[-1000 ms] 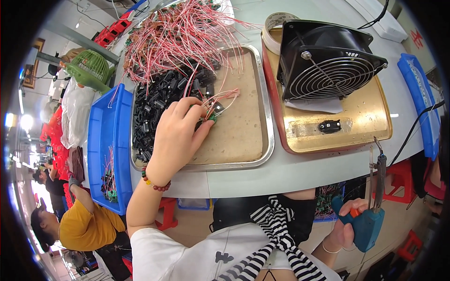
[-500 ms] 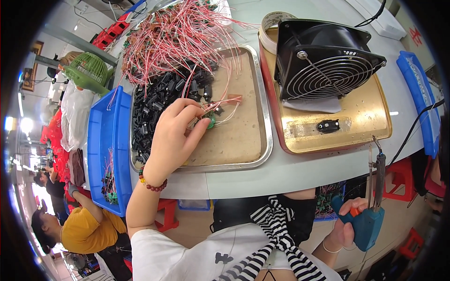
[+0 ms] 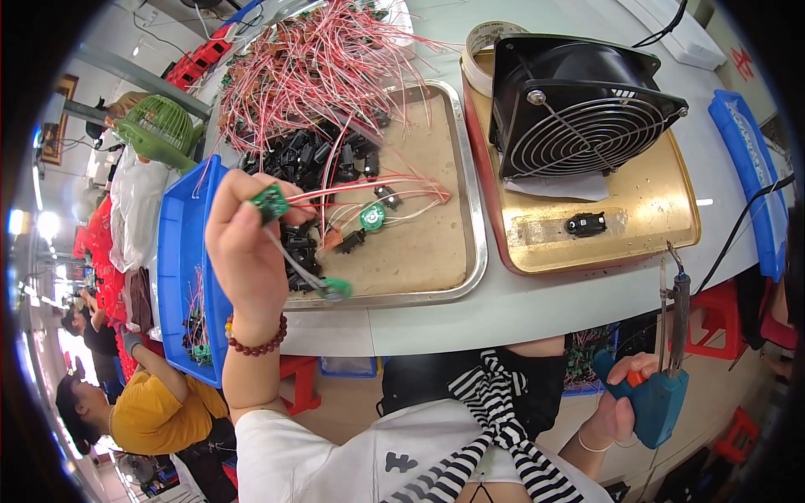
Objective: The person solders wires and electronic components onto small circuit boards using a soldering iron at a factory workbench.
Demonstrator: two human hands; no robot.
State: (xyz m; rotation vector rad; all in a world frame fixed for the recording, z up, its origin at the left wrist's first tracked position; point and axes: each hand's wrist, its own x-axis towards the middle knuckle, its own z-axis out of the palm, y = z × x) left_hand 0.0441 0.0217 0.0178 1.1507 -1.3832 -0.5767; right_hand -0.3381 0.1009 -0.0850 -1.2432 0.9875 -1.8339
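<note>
My left hand point(image 3: 245, 243) is raised over the left edge of the metal tray point(image 3: 480, 251), pinching a small green circuit board point(image 3: 270, 204). Red and white wires run from that board toward the tray's middle. A second green board point(image 3: 335, 289), blurred, dangles on a wire below my fingers. On the tray's brown lining lies a round green board point(image 3: 372, 216) beside black plastic parts point(image 3: 388, 197). My right hand point(image 3: 619, 409) grips a blue soldering gun point(image 3: 661, 411) at the lower right, its metal tip pointing up by the table edge.
A heap of red and white wires point(image 3: 327, 67) covers the tray's far end. Right of it, a black fan point(image 3: 587, 109) stands on a gold tin lid point(image 3: 671, 226) with one black part point(image 3: 586, 224). Blue bins point(image 3: 189, 251) flank the table. A person in yellow point(image 3: 159, 411) works at left.
My left hand has moved left and up from the tray's middle, lifting the green board with its wires. The round board now lies uncovered. My right hand and the soldering gun stay put.
</note>
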